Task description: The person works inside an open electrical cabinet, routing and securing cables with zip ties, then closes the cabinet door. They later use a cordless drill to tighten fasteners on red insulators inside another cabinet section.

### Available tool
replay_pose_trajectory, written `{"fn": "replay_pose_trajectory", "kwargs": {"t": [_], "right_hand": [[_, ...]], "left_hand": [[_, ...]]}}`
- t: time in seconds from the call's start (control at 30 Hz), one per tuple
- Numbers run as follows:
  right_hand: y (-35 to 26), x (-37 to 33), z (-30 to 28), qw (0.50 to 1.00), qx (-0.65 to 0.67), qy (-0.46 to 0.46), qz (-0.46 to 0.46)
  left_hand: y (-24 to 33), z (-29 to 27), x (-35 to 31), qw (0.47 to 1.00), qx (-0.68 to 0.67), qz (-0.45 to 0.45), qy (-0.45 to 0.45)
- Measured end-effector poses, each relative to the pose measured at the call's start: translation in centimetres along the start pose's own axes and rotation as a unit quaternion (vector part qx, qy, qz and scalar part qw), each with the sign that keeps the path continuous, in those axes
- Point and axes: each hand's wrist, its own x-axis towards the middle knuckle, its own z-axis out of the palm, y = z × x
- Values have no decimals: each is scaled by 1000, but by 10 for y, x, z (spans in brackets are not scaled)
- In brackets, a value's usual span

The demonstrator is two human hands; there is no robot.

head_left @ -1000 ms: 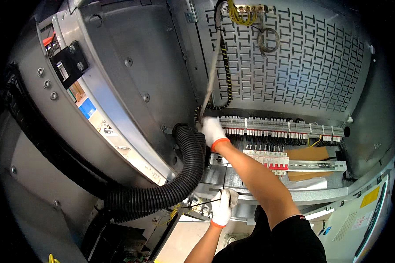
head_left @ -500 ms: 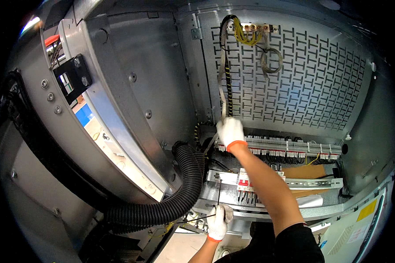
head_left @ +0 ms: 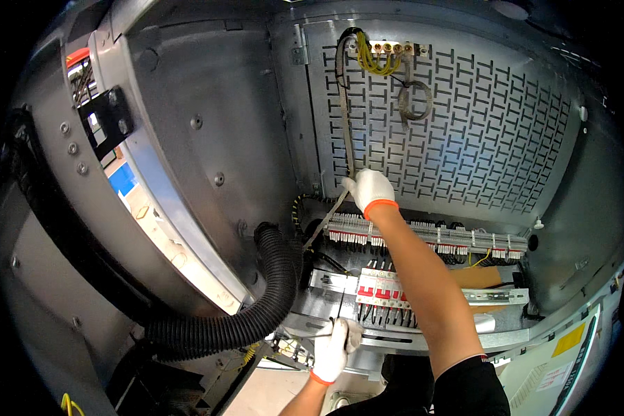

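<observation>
My right hand, in a white glove with an orange cuff, is closed at a flat grey braided strap. The strap hangs down the perforated back panel, bends at my fingers and slants down left behind the corrugated hose. Lower down, my left hand, gloved alike, is closed around thin black cable ties, whose ends stick out upward and to the left. Just above it and to the right, a row of white circuit breakers with red levers sits on a metal rail, partly behind my right forearm.
A long terminal strip runs below the perforated panel. Yellow-green wires join a busbar at the top, beside a coiled braid. Metal cabinet walls stand on both sides. A pale door panel lies at lower right.
The view has shifted, so the cabinet appears further left. My right hand has moved slightly right relative to the panel, drawing the strap into a sharper bend. More breakers now show beside my forearm.
</observation>
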Motion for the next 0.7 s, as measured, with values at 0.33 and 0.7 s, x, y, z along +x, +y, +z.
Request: {"fn": "replay_pose_trajectory", "kwargs": {"t": [0.33,0.7], "right_hand": [[17,-154,-81,799,414,-432,-51],[60,-157,-67,946,294,119,-62]], "left_hand": [[28,-3,25,988,-70,-70,-116],[17,22,34,990,42,-19,-133]]}}
